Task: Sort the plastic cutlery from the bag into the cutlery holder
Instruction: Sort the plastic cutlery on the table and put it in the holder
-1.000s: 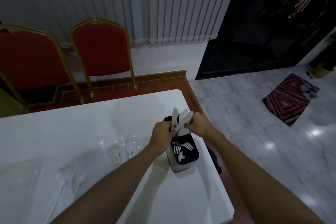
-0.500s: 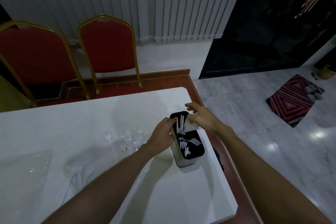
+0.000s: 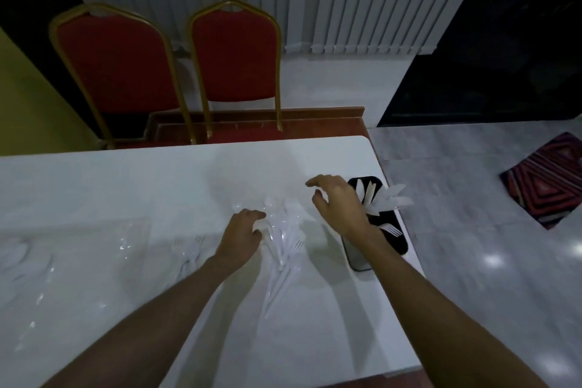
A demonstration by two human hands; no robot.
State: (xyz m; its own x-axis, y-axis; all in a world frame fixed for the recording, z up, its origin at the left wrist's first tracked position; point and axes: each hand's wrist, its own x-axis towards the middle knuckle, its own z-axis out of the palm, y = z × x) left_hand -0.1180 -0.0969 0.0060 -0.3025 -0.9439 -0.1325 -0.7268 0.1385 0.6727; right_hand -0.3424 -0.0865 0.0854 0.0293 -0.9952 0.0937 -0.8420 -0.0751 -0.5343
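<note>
A black cutlery holder [image 3: 390, 241] stands near the table's right edge, with white knives [image 3: 389, 200] sticking out of its far compartment and forks [image 3: 390, 230] in the middle one. A pile of clear plastic cutlery [image 3: 285, 239] lies on the white table [image 3: 157, 186] left of the holder. My left hand [image 3: 241, 238] rests on the pile's left side, fingers curled onto a piece. My right hand [image 3: 340, 203] hovers open between the pile and the holder, holding nothing. Two clear forks [image 3: 189, 250] lie further left.
A clear plastic bag [image 3: 72, 261] lies flat at the table's left. Two red chairs [image 3: 176, 66] with gold frames stand behind the table. The table's right edge runs just past the holder, with tiled floor and a striped rug [image 3: 548, 176] beyond.
Both hands have left the holder and moved left to the loose pile. The knives that the hands held now stand in the holder. The view has shifted right.
</note>
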